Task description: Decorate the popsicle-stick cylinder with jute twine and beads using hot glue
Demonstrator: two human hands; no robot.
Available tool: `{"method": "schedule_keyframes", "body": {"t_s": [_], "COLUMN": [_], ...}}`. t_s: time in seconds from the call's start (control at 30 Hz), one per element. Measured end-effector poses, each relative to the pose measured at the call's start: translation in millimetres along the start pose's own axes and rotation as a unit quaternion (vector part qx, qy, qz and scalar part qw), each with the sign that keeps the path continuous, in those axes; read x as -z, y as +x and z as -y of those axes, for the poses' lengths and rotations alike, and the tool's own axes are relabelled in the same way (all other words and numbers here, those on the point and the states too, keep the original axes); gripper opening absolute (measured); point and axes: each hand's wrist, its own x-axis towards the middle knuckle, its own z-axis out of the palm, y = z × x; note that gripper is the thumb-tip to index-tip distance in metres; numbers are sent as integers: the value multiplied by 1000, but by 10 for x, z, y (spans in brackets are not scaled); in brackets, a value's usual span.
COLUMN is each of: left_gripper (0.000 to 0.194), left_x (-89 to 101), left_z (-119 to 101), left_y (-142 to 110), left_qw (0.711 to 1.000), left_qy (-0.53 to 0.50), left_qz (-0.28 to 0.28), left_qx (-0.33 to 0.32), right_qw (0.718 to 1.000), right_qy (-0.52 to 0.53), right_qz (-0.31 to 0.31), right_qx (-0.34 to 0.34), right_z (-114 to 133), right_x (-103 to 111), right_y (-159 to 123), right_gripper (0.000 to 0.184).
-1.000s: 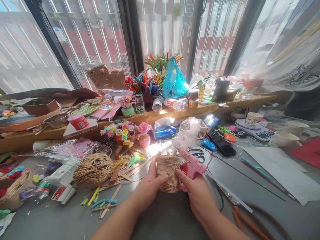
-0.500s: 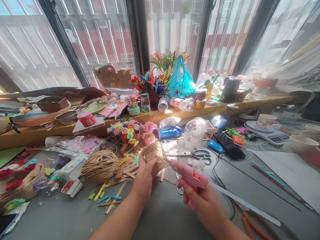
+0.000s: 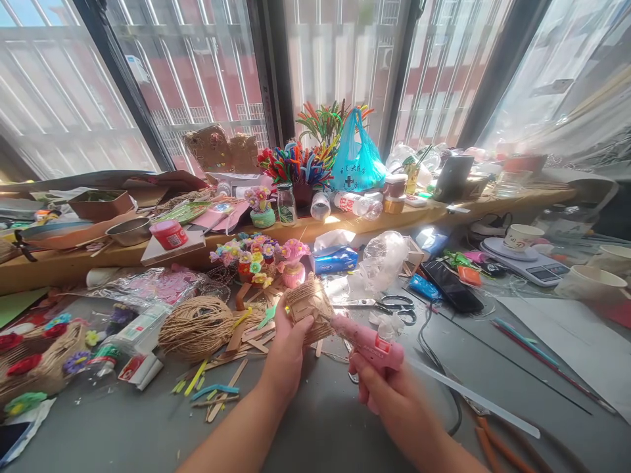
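Observation:
My left hand (image 3: 292, 338) is closed around a small twine-wrapped piece (image 3: 315, 303), tan and roughly round, its thumb lying along the near side. My right hand (image 3: 379, 384) grips a pink hot glue gun (image 3: 372, 343) by the handle. A long translucent glue stick (image 3: 483, 402) sticks out of the gun's back end. The nozzle points left and is at the right side of the twine piece; whether it touches cannot be made out. Behind the hands lie scissors (image 3: 398, 307) with black handles. A ball of twine (image 3: 197, 327) rests to the left.
Wooden craft sticks (image 3: 227, 390) and cut bits lie left of my left hand. A tissue pack (image 3: 336, 259) and pipe-cleaner flowers (image 3: 255, 257) stand behind. On the right are a phone (image 3: 452, 286), a scale (image 3: 525, 261), a dark cord (image 3: 428, 341) and orange-handled pliers (image 3: 488, 447).
The glue gun and my right hand have shifted slightly left and down. The twine-wrapped piece has turned a little in my left hand.

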Motion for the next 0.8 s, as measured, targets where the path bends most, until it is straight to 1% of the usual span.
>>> {"method": "schedule_keyframes", "body": {"t_s": [0.13,0.37,0.47,0.6,0.8], "left_gripper": [72,72,74,74,72], "left_x": [-1,1,-7,-23,-22], "left_z": [2,-15,-24,-35,-33], "left_y": [-3,-1,-3,-7,-4], "left_qw": [1000,1000,1000,1000,1000], "left_qy": [3,11,7,4,-3], "left_qz": [11,6,-1,-6,-4], "left_qx": [-1,4,7,13,13], "right_qw": [1000,999,999,1000,1000], "right_qy": [2,13,16,14,-3], "right_qz": [-15,-25,-12,1,11], "right_qx": [-18,-31,-25,-16,-12], "right_z": [15,46,51,50,36], "right_x": [-3,-21,-26,-22,-13], "right_y": [-3,-25,-24,-9,8], "right_gripper": [51,51,54,63,67]}}
